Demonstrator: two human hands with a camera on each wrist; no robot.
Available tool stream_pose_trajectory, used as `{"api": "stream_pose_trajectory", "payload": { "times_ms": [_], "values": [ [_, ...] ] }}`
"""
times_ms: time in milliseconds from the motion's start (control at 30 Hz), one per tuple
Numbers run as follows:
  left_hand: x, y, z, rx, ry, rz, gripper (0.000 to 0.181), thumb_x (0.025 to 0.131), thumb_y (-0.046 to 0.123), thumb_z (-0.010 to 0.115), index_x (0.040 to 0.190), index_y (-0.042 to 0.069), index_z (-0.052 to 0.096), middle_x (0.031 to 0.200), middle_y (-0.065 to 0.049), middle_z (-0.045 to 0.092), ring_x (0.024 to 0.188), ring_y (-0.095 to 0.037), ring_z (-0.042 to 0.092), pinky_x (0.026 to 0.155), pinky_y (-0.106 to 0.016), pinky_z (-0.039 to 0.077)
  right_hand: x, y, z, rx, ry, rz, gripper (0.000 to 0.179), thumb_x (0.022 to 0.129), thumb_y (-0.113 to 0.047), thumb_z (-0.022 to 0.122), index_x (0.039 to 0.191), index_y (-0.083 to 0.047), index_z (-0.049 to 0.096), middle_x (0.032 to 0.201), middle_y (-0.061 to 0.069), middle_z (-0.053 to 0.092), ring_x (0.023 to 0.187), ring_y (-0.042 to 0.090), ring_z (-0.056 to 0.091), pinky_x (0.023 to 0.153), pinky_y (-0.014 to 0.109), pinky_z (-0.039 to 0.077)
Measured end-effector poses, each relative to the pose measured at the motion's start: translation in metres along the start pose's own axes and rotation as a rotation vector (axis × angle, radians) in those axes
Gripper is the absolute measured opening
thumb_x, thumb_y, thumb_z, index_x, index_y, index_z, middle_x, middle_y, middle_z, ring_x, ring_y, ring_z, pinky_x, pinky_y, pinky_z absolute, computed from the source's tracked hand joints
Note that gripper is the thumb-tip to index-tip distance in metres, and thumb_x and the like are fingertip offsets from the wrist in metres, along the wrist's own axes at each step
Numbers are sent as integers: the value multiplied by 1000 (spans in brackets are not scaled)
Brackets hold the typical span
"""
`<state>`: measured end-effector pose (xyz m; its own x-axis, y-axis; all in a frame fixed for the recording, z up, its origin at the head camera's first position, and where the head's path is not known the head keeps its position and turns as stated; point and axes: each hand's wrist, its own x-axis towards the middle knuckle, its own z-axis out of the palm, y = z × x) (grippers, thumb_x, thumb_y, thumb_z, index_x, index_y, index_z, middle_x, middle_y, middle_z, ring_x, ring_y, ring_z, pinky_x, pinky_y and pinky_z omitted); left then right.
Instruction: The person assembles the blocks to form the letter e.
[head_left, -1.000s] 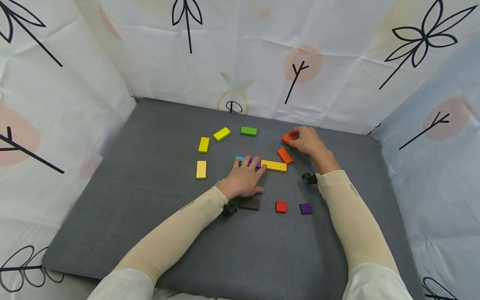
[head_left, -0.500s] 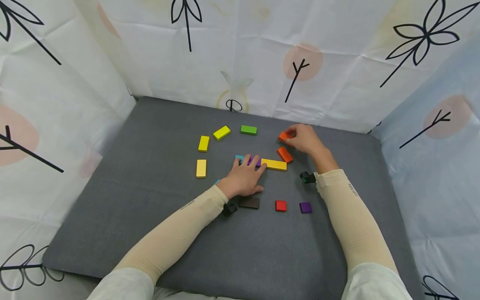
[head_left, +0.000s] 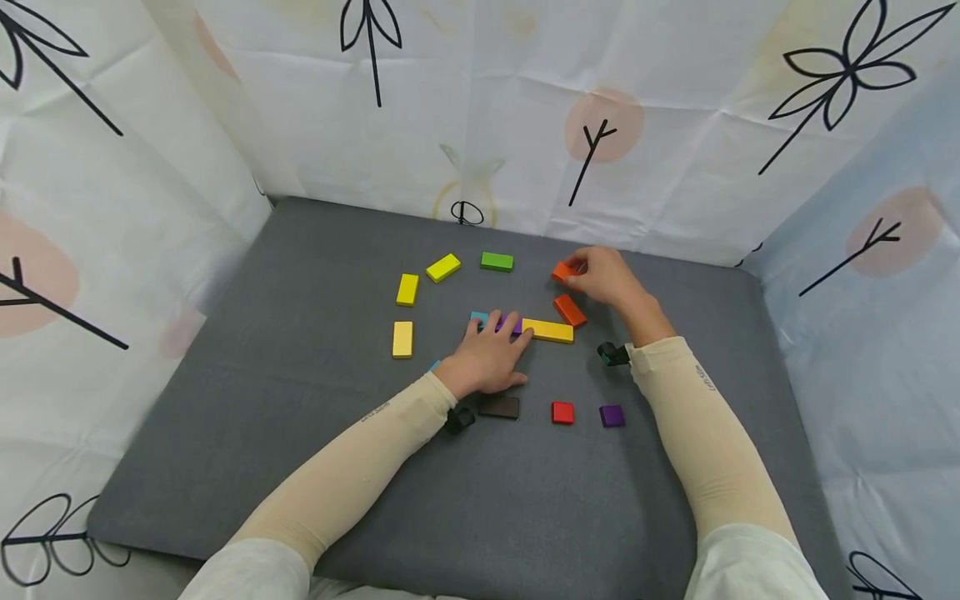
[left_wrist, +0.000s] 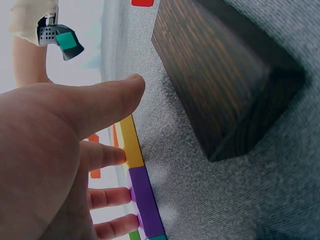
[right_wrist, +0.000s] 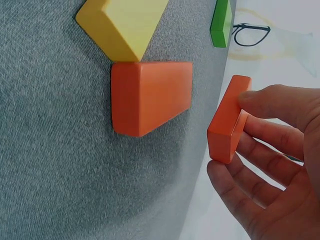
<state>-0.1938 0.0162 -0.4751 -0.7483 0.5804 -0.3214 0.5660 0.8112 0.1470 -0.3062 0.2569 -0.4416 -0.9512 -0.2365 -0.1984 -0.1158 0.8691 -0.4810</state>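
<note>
My right hand [head_left: 611, 279] pinches an orange block [head_left: 562, 272] between thumb and fingers; in the right wrist view this block [right_wrist: 227, 117] appears tilted. Just in front of it lies a second orange block [head_left: 570, 311], one corner close to the end of a long yellow block [head_left: 549, 332]. The yellow block is in line with a purple block [left_wrist: 145, 200] and a teal block [head_left: 478, 317]. Fingers of my left hand [head_left: 487, 362] are spread, fingertips resting on this row. The hand partly covers the row. A dark brown block [left_wrist: 220, 65] lies near the left thumb.
Beyond the row lies a green block [head_left: 497, 262]. Several yellow blocks, one of them upright to the view [head_left: 402, 339], curve along the left. Nearer me are a red block [head_left: 562, 412] and a small purple block [head_left: 612, 416]. Patterned cloth [head_left: 510, 125] hangs behind the grey table [head_left: 337, 500].
My right hand has shifted slightly left with the orange block, which now sits a little further left of its earlier spot. The left hand has stayed on the row.
</note>
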Motion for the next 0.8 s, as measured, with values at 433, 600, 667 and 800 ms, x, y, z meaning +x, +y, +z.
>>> {"api": "stream_pose_trajectory", "payload": {
  "times_ms": [433,600,667,800],
  "values": [
    [0,0,1,1,4,-1,84,106,59,63,173,22,31,177,-12,19,161,-42,17,124,-67,21,4,-5,3,5,-3,1,36,106,-18,71,138,-2,70,125,19,68,107,36,62,93,52,54],
    [0,0,1,9,5,1,84,106,59,63,173,22,32,177,-12,20,161,-42,18,124,-68,23,4,-9,4,-4,-2,-12,35,106,-18,70,138,-1,70,129,19,68,110,36,63,96,53,54],
    [0,0,1,13,4,0,84,106,59,63,173,22,32,176,-12,20,161,-42,18,123,-68,23,4,-11,4,-3,-5,-17,36,106,-18,70,138,-1,69,129,19,68,111,36,63,97,53,54],
    [0,0,1,14,1,-3,84,106,60,63,173,22,31,177,-12,19,161,-41,17,123,-67,23,5,-15,5,-2,-13,-24,36,106,-19,70,138,-1,70,128,19,68,109,36,63,96,52,54]
  ]
}}
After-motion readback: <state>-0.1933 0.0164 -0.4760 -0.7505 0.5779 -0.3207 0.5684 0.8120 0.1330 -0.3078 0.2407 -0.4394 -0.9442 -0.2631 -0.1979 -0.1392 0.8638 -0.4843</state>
